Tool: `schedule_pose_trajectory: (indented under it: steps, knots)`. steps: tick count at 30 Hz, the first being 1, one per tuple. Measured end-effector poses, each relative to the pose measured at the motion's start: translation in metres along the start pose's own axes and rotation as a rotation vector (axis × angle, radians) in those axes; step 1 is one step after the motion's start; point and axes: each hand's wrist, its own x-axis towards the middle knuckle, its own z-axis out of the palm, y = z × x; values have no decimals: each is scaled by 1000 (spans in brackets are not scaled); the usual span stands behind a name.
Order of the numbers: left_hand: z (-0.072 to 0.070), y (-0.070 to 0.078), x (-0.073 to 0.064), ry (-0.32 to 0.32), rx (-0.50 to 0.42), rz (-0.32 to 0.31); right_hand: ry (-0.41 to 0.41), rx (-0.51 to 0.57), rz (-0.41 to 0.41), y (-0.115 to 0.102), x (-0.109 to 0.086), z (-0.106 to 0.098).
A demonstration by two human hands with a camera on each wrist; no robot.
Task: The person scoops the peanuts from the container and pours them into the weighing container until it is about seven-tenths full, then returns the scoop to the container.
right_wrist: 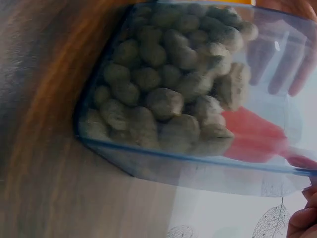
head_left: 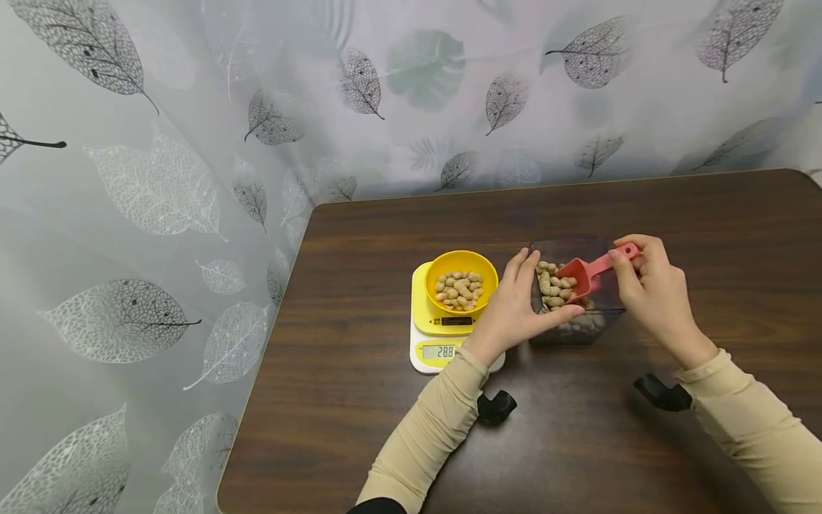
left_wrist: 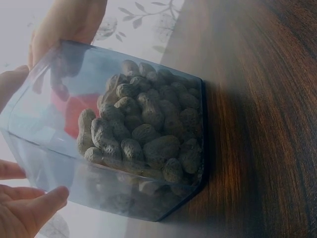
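My left hand (head_left: 510, 307) grips the clear plastic container (head_left: 568, 250) at its left side, thumb along the front rim. Unshelled peanuts (left_wrist: 143, 129) fill its lower part, seen through the walls. The right hand (head_left: 658, 296) pinches the handle of a pink-red scoop (head_left: 580, 277) between thumb and fingers. The scoop's head is down inside the container, against the peanuts; the right wrist view shows its red bowl through the wall. Left of the container, a yellow bowl (head_left: 432, 270) with peanuts (head_left: 459, 289) sits on a yellow-and-white kitchen scale (head_left: 420, 325).
The scale's display (head_left: 439, 352) reads about 28.8, with the left forearm passing close to its right edge. Everything stands on a dark wood-grain table (head_left: 334, 371). A leaf-patterned curtain (head_left: 424, 128) hangs behind and along the left side.
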Motion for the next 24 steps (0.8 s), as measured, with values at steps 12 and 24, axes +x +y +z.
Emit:
schedule_pose_trajectory:
  steps: [12,24]
  knots:
    - [-1,-2,0,-8,-8,-4,-51,151,157,20,1,9]
    - [0,-2,0,-7,-9,-9,-141,65,84,-1,-1,-5]
